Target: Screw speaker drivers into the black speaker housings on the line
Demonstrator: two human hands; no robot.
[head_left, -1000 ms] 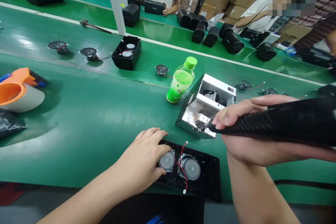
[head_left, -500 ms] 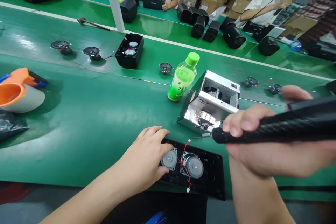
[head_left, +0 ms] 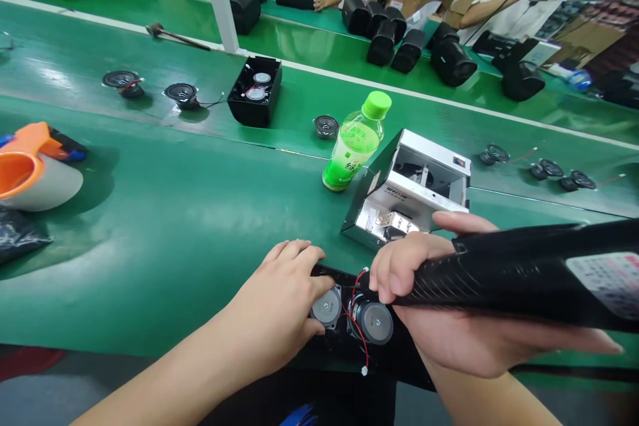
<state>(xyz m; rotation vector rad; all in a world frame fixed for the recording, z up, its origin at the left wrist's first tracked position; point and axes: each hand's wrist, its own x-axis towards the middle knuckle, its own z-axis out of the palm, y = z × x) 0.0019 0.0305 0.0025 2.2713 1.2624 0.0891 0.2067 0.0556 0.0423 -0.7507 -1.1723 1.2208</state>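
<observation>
A black panel (head_left: 339, 353) lies at the near edge of the green table, with a left speaker (head_left: 327, 307) and a right speaker (head_left: 376, 323) on it and red wires with white plugs across them. My left hand (head_left: 287, 299) grips the panel's left end, thumb and fingers around the left speaker. My right hand (head_left: 439, 299) is wrapped round a black power screwdriver (head_left: 499, 273), held nearly level over the panel's right part. The screwdriver's tip is hidden behind my fingers, near the right speaker.
Behind the panel stand a silver machine (head_left: 424, 180) and a green-capped bottle (head_left: 353, 143). A black speaker box (head_left: 255, 93) and several loose speakers lie farther back. An orange-and-white holder (head_left: 44, 176) is at left. People sit across the table (head_left: 190, 233).
My right hand has brought the screwdriver left and down over the panel. My left hand keeps its hold. Another loose speaker now shows at the right, and the view has shifted slightly.
</observation>
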